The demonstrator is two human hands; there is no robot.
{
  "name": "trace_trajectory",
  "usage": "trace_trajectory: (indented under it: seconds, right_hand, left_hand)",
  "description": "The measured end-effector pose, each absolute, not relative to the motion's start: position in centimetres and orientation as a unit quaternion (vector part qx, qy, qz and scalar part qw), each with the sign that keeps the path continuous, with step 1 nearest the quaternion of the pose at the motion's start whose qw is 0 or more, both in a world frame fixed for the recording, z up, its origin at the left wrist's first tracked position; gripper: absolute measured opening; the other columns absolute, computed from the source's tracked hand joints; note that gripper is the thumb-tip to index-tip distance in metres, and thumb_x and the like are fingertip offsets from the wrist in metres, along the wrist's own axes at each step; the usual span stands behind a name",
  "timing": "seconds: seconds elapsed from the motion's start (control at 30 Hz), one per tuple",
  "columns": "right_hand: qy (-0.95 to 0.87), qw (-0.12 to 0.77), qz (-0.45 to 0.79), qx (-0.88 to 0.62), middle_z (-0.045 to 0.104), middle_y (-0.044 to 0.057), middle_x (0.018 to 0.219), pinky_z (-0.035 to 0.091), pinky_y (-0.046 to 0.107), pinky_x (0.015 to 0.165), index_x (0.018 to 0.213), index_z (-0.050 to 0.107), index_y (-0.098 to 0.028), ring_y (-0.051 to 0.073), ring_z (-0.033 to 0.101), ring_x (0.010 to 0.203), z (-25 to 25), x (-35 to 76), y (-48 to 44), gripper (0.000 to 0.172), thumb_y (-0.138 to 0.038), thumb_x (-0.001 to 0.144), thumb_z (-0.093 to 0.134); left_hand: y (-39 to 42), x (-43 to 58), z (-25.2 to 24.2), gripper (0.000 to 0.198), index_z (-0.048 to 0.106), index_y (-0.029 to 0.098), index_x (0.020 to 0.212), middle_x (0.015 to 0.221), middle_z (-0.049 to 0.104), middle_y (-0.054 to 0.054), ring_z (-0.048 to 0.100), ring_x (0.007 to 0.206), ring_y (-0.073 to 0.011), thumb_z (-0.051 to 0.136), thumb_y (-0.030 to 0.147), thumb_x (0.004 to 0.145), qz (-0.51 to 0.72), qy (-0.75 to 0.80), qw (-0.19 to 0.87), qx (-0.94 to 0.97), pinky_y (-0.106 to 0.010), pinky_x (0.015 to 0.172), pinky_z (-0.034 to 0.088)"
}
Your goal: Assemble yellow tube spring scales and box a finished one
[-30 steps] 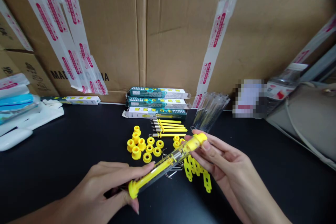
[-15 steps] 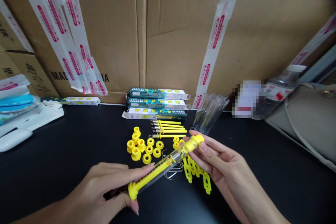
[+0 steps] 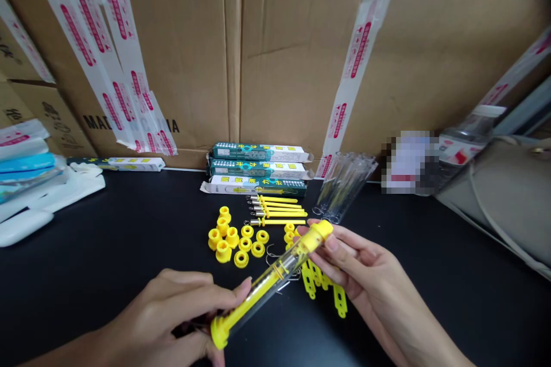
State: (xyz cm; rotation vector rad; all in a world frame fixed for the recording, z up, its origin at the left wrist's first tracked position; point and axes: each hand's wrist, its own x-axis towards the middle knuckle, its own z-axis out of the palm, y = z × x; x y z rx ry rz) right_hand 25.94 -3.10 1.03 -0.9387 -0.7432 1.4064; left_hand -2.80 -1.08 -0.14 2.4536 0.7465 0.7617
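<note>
A clear tubular spring scale [image 3: 275,275] with yellow ends and a yellow rod inside slants across the front of the view. My left hand [image 3: 172,309] is closed around its lower end, the index finger lying along the tube. At the upper yellow cap, my right hand [image 3: 365,275] pinches with thumb and fingers. Behind the tube lie metal hooks [image 3: 272,252], partly hidden, and flat yellow slotted strips [image 3: 340,300]. Farther back are yellow collars [image 3: 224,251], yellow rings [image 3: 241,258] and yellow rods with metal springs [image 3: 279,222].
Three printed boxes [image 3: 258,169] lie against the large cardboard carton [image 3: 293,69]. Clear tubes [image 3: 346,183] are heaped to their right. A plastic bottle [image 3: 462,146] and a grey bag [image 3: 512,200] stand at the right. White and blue packaging [image 3: 28,178] is at the left on the black table [image 3: 129,229].
The lower end of the spring scale has dipped slightly toward me, and my left index finger is more bent on the tube. My right hand keeps its hold on the upper cap.
</note>
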Motion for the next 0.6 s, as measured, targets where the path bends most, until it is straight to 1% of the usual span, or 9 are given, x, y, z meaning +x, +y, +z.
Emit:
trace_trajectory:
  seconds: [0.07, 0.1, 0.2, 0.37, 0.47, 0.6]
  right_hand:
    - [-0.303, 0.609, 0.612, -0.404, 0.085, 0.006, 0.105, 0.062, 0.021, 0.093, 0.111, 0.084, -0.024, 0.018, 0.081, 0.097, 1.2, 25.9, -3.1, 0.033, -0.034, 0.080, 0.091]
    - [-0.294, 0.610, 0.615, -0.404, 0.086, 0.006, 0.103, 0.062, 0.020, 0.092, 0.113, 0.083, -0.026, 0.017, 0.081, 0.096, 1.3, 25.9, -3.1, 0.036, -0.033, 0.079, 0.092]
    - [-0.282, 0.614, 0.617, -0.403, 0.086, 0.005, 0.101, 0.063, 0.020, 0.091, 0.115, 0.082, -0.027, 0.017, 0.081, 0.096, 1.4, 25.8, -3.1, 0.038, -0.032, 0.079, 0.092]
    - [-0.316, 0.602, 0.612, -0.405, 0.085, 0.006, 0.101, 0.062, 0.020, 0.092, 0.103, 0.085, -0.023, 0.018, 0.081, 0.097, 1.4, 25.8, -3.1, 0.026, -0.035, 0.080, 0.091]
    - [-0.324, 0.599, 0.604, -0.414, 0.085, 0.006, 0.101, 0.062, 0.021, 0.092, 0.098, 0.085, -0.022, 0.018, 0.080, 0.097, 1.3, 25.9, -3.1, 0.024, -0.037, 0.079, 0.091]
    - [-0.320, 0.603, 0.597, -0.422, 0.083, 0.005, 0.093, 0.063, 0.024, 0.092, 0.093, 0.084, -0.020, 0.017, 0.080, 0.088, 1.0, 25.9, -3.3, 0.025, -0.037, 0.077, 0.093]
  left_hand:
    - [-1.1, -2.9, -0.5, 0.071, 0.070, 0.037, 0.121, 0.081, 0.076, 0.013, 0.065, 0.065, -0.0079, 0.077, -0.013, 0.071, 0.271, 0.286, 0.222, 0.892, -0.016, 0.068, 0.049]
    - [-1.2, -3.0, -0.7, 0.069, 0.071, 0.036, 0.120, 0.082, 0.076, 0.012, 0.065, 0.066, -0.0083, 0.077, -0.012, 0.071, 0.270, 0.289, 0.222, 0.891, -0.016, 0.069, 0.050]
    - [-1.3, -3.2, -1.2, 0.069, 0.067, 0.037, 0.128, 0.083, 0.076, 0.011, 0.066, 0.069, -0.0094, 0.071, -0.011, 0.077, 0.266, 0.281, 0.239, 0.890, -0.017, 0.069, 0.050]
    - [-1.2, -2.9, -0.6, 0.069, 0.059, 0.036, 0.138, 0.079, 0.078, 0.011, 0.069, 0.072, -0.0111, 0.059, -0.009, 0.085, 0.281, 0.256, 0.229, 0.896, -0.019, 0.075, 0.051]
    - [-0.9, -2.6, 0.2, 0.066, 0.055, 0.033, 0.140, 0.076, 0.079, 0.012, 0.069, 0.070, -0.0104, 0.057, -0.008, 0.088, 0.274, 0.226, 0.216, 0.909, -0.018, 0.074, 0.052]
    - [-0.7, -2.3, 0.7, 0.058, 0.055, 0.030, 0.139, 0.074, 0.078, 0.011, 0.069, 0.066, -0.0090, 0.058, -0.004, 0.092, 0.274, 0.217, 0.208, 0.914, -0.016, 0.069, 0.051]
